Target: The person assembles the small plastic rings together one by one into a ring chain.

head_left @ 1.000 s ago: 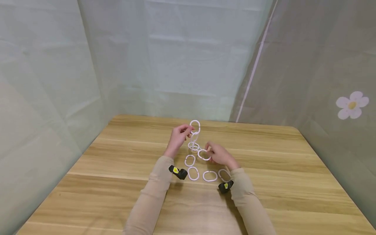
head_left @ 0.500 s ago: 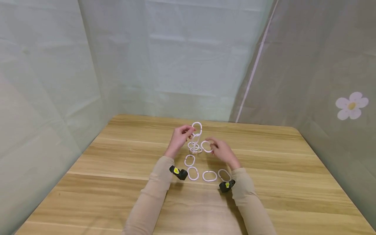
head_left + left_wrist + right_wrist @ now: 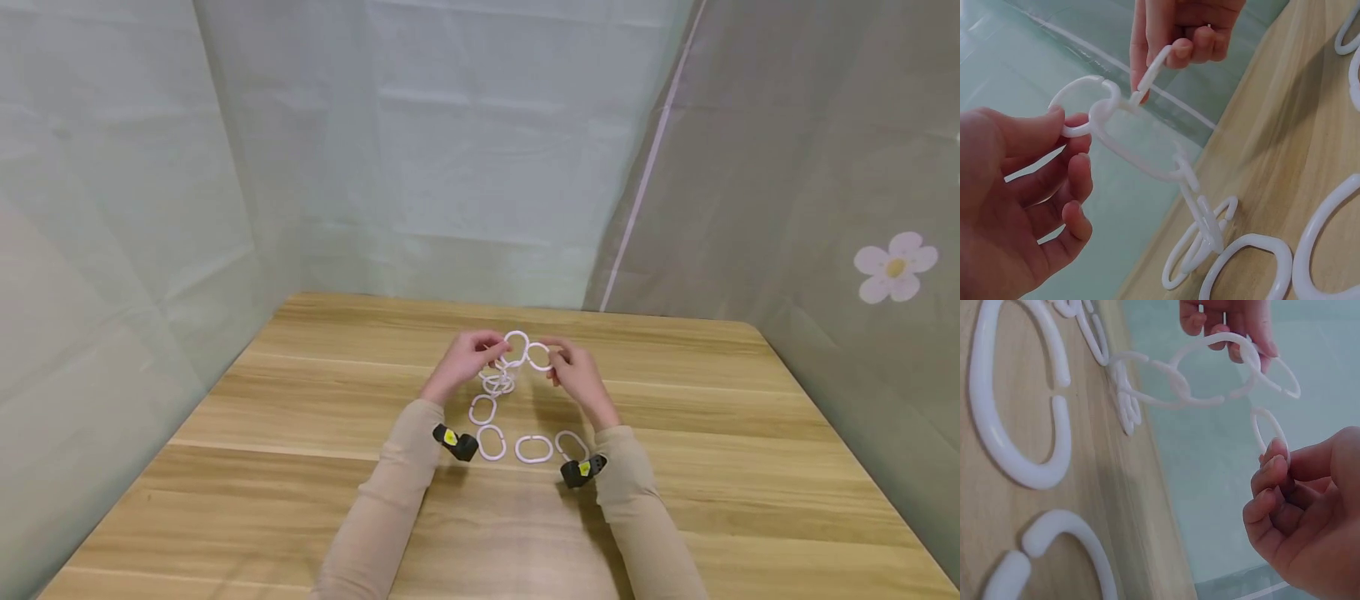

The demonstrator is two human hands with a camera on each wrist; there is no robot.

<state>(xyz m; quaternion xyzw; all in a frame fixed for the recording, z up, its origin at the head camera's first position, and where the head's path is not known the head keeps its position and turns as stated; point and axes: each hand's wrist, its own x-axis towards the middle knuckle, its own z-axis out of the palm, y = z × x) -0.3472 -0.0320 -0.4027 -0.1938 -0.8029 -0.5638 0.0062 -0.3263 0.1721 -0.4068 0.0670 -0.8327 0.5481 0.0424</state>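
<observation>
From where I sit, the head view shows the person's left hand (image 3: 467, 357) raised above the wooden table (image 3: 225, 483), and on the left wrist feed I see its thumb and forefinger pinching a white plastic end link (image 3: 1077, 79), the remaining fingers loosely bent. From that link a white chain (image 3: 1138, 161) slants down, its lowest links bunched at the tabletop. The right hand (image 3: 576, 373) is level with the left, just beside it, thumb and fingers closed narrowly on a single loose link (image 3: 1155, 67). I see a gap between this link and the chain in the right wrist view, though from the head they overlap. Nearer the person, two flat links (image 3: 492, 460) lie close together by the left wrist camera (image 3: 456, 443); another pair (image 3: 534, 462) lies farther right, one partly behind the right wrist camera (image 3: 582, 472). Beige sleeves (image 3: 390, 492) cover both forearms.
</observation>
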